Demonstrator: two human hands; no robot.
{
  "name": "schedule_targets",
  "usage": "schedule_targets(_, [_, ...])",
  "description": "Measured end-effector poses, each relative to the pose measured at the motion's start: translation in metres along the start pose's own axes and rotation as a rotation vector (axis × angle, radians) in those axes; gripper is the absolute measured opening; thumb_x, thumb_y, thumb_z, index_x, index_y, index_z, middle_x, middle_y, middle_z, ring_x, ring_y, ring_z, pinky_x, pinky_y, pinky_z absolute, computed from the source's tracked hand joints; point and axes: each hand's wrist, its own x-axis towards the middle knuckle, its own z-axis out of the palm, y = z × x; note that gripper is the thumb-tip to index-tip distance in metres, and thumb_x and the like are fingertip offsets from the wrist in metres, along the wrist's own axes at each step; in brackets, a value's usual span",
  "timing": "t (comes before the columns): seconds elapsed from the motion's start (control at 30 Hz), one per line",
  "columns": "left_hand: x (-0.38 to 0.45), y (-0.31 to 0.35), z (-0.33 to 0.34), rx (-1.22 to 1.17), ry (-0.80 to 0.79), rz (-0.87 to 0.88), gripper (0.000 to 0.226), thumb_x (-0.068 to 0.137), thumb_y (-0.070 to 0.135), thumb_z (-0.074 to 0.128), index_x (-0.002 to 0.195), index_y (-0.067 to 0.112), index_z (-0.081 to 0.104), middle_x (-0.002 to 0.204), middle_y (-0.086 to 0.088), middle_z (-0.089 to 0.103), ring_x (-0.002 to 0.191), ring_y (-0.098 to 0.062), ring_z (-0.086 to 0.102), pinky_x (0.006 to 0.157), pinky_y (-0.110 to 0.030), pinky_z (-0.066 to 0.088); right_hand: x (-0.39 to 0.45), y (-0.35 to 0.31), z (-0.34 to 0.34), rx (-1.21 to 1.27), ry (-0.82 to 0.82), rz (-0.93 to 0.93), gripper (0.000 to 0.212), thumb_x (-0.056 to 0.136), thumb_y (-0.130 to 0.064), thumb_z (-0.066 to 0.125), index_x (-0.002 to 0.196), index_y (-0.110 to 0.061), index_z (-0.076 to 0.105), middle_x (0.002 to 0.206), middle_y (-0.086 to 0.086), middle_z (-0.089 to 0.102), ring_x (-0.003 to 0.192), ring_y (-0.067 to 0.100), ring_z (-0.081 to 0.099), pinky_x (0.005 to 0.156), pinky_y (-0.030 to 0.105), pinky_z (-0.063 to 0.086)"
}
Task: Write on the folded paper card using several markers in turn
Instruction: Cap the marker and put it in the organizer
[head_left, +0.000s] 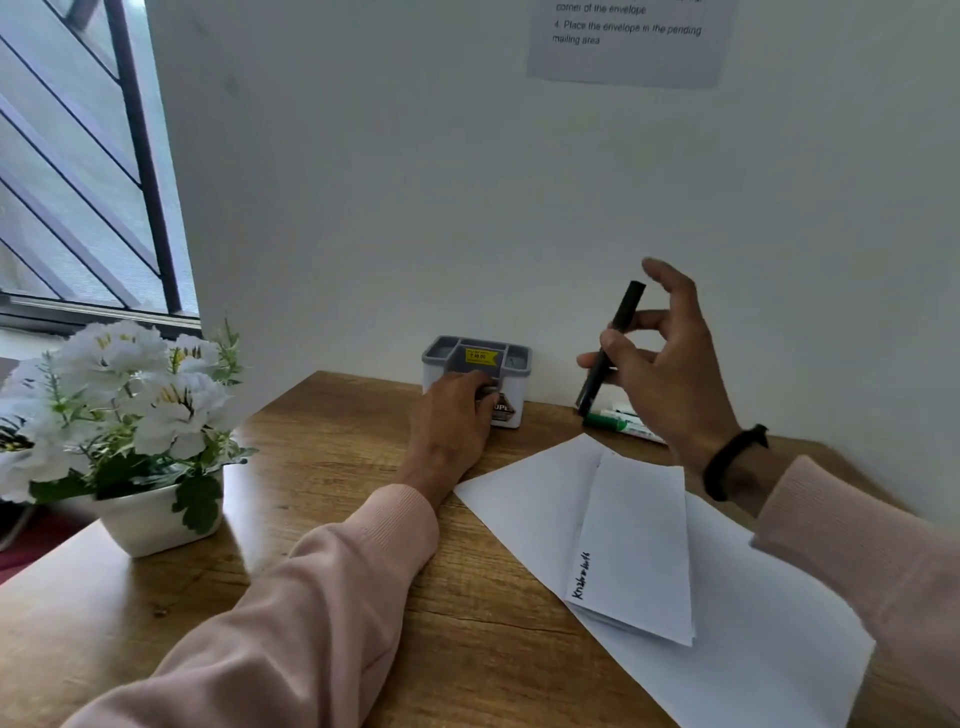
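Observation:
A folded white paper card lies on a larger white sheet on the wooden desk, with a line of black writing along its left edge. My right hand holds a black marker nearly upright above the desk, behind the card. A green marker lies on the desk under that hand, beside the wall. My left hand rests against the front of the grey and white pen holder, its fingers curled on a small dark object that I cannot identify.
A white pot of white flowers stands at the left of the desk. The wall rises right behind the holder, with a printed note pinned high up. A barred window is at far left.

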Motion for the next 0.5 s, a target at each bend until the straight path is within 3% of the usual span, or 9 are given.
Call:
schedule_targets(0.13, [0.000,-0.002,0.001,-0.009,0.020,0.007,0.022,0.099,0.034,0.062,0.117,0.024,0.071,0.119,-0.003,0.071,0.102,-0.021,0.066,0.074,-0.028,0.047,0.027,0.009,0.032,-0.027,0.078,-0.027,0.055,0.103,-0.003,0.063,0.148,-0.028,0.044,0.111,-0.001,0.066,0.080,0.015,0.082,0.084,0.039,0.067])
schedule_targets(0.27, [-0.001,-0.002,0.001,-0.024,0.041,0.015,0.024,0.100,0.033,0.061,0.120,0.024,0.071,0.121,-0.004,0.071,0.103,-0.021,0.066,0.080,-0.035,0.056,0.041,0.017,0.056,-0.058,0.196,-0.070,0.048,0.099,-0.004,0.068,0.139,-0.020,0.047,0.107,0.005,0.072,0.080,0.017,0.080,0.077,0.023,0.065])
schedule_targets(0.37, [-0.001,-0.002,0.002,-0.028,0.052,0.023,0.024,0.100,0.032,0.061,0.120,0.024,0.070,0.121,-0.005,0.071,0.102,-0.022,0.066,0.080,-0.036,0.056,0.047,0.023,0.066,-0.070,0.258,-0.096,0.045,0.097,-0.006,0.072,0.134,-0.018,0.049,0.103,0.005,0.073,0.073,0.000,0.075,0.065,0.006,0.054])
schedule_targets(0.43, [-0.002,-0.002,0.004,-0.027,0.065,0.026,0.025,0.100,0.032,0.062,0.122,0.024,0.071,0.122,-0.005,0.071,0.103,-0.022,0.067,0.080,-0.035,0.055,0.049,0.027,0.072,-0.071,0.268,-0.103,0.043,0.097,-0.007,0.074,0.130,-0.016,0.049,0.099,0.002,0.071,0.067,-0.012,0.071,0.062,0.005,0.052])
schedule_targets(0.5, [-0.001,-0.003,0.004,-0.028,0.070,0.023,0.027,0.099,0.033,0.062,0.124,0.024,0.070,0.124,-0.005,0.071,0.105,-0.022,0.067,0.082,-0.035,0.055,0.048,0.031,0.077,-0.095,0.240,-0.116,0.042,0.096,-0.006,0.075,0.128,-0.016,0.049,0.098,0.002,0.071,0.067,-0.013,0.070,0.062,0.005,0.053])
